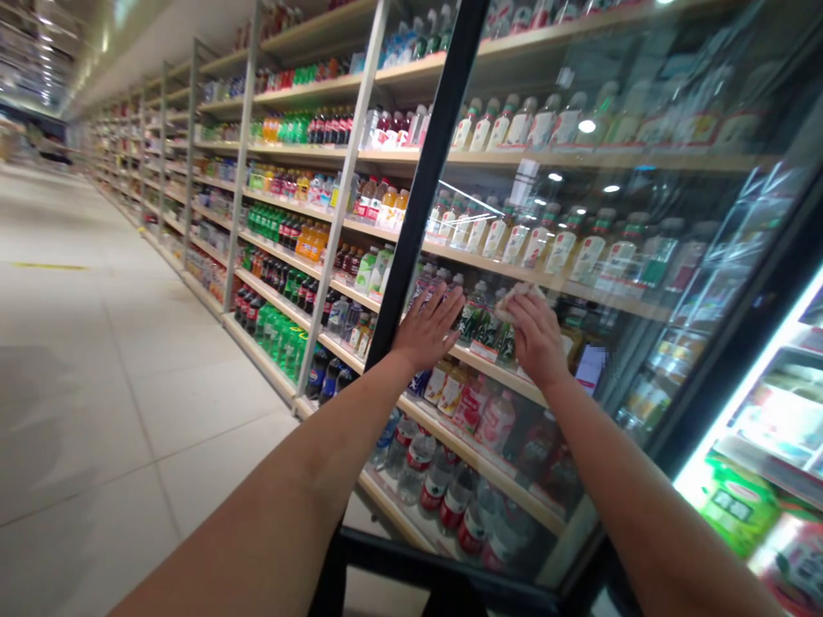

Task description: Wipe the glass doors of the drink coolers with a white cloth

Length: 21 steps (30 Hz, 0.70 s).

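Observation:
A glass door (514, 197) with a black frame stands swung out in front of me. My left hand (429, 326) lies with its fingers spread against the glass, close to the frame's left bar; it holds nothing. My right hand (538, 336) presses a crumpled pale cloth (513, 302) to the pane, its fingers closed over it. Part of the cloth is hidden under the fingers. Through the glass show shelves of bottles, including a row with white labels (495, 238) above my hands.
Long shelves of drinks (276, 223) run away to the left beside a pale tiled floor (96, 360). On the right, the lit cooler interior holds green packages (736, 506). The door's bottom bar (411, 561) crosses low in front of me.

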{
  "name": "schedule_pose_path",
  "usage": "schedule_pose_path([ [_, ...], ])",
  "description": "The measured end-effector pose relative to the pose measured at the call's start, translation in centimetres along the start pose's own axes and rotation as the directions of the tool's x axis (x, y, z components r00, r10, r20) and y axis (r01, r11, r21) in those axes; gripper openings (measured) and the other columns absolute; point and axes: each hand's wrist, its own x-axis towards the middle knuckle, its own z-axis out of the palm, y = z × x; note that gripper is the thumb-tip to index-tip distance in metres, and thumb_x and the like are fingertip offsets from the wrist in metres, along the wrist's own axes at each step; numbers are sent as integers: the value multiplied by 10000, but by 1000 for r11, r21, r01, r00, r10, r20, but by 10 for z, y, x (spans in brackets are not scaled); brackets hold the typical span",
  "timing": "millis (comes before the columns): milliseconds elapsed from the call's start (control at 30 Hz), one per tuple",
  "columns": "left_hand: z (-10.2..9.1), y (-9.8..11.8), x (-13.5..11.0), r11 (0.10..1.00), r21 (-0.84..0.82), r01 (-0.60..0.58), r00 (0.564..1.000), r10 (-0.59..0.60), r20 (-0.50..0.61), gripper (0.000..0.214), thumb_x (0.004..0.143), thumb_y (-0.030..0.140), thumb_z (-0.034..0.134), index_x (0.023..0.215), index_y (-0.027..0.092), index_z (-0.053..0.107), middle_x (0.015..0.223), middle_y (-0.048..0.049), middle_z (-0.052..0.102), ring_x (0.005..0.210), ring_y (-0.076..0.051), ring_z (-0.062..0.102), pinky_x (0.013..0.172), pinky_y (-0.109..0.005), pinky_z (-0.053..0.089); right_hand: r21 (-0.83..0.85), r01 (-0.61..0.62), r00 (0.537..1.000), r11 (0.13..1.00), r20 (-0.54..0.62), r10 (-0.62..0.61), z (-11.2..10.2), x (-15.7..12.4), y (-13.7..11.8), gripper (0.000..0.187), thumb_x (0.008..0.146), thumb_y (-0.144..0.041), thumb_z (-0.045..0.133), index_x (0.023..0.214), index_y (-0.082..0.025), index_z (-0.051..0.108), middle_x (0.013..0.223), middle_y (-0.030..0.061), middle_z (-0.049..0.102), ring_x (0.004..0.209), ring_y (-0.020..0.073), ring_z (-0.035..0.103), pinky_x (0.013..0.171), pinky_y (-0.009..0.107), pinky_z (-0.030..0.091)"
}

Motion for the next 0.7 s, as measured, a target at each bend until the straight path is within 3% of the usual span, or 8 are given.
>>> schedule_pose_path([
  [167,0,-1,1,1000,7,-2,1000,2,0,641,1039,391,423,1599,129,252,1653,-76,257,1557,-298,139,1278,-519,152,-28,-250,951,968,-196,240,2,15,10,395,1025,-242,421,1389,-181,562,1503,154,499,1466,284,390,1189,577,376],
  [367,-2,0,0,1000,11,-3,1000,3,2,640,1040,388,419,1601,130,248,1655,-78,253,1560,-289,125,1285,-506,127,4,-70,997,998,-35,70,7,4,-2,416,1016,-182,423,1410,-219,550,1426,116,588,1446,235,427,1199,509,401],
  [567,-2,0,0,1000,-13,10,1000,-10,29,642,1037,387,418,1601,134,247,1655,-76,254,1562,-285,116,1284,-517,132,-2,-233,961,972,-155,230,3,23,15,392,1036,-267,397,1377,-192,576,1438,137,566,1447,263,419,1199,560,376],
  [700,-1,0,0,1000,-6,3,1000,-3,12,636,1045,393,398,1604,136,238,1660,-69,232,1562,-286,114,1285,-514,125,-17,-170,977,985,-129,167,7,5,-2,387,1023,-209,419,1374,-188,579,1397,129,604,1428,249,448,1190,516,405],
])
